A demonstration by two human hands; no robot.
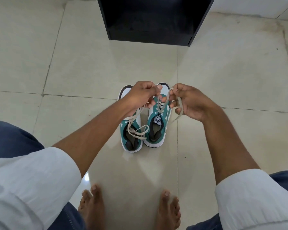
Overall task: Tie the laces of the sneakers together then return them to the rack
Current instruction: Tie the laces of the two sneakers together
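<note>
White rolled sleeves (pixel 32 176) are being seen nearest, beyond which flat cream laces (pixel 160 103) are being pinched by the left hand (pixel 140 97) and right hand (pixel 191 103) above teal-and-white PUMA-labelled sneakers (pixel 155 128) being stood side by side on glossy tiles (pixel 223 77), short of a black rack (pixel 153 19).

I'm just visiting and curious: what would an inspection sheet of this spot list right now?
Surface: pale tiled floor, glossy, faint stains near the far right.
Job's things: pair of green-and-white sneakers side by side on the floor, toes pointing away; cream laces loose, not yet tied together.
Clutter: nothing seen.
Grips: left hand pinches a lace above the shoes; right hand pinches another lace, its end trailing down.
Cables: nothing seen.
Surroundings: black rack beyond the shoes, lowest visible compartment dark; the person's bare feet near the bottom edge.
</note>
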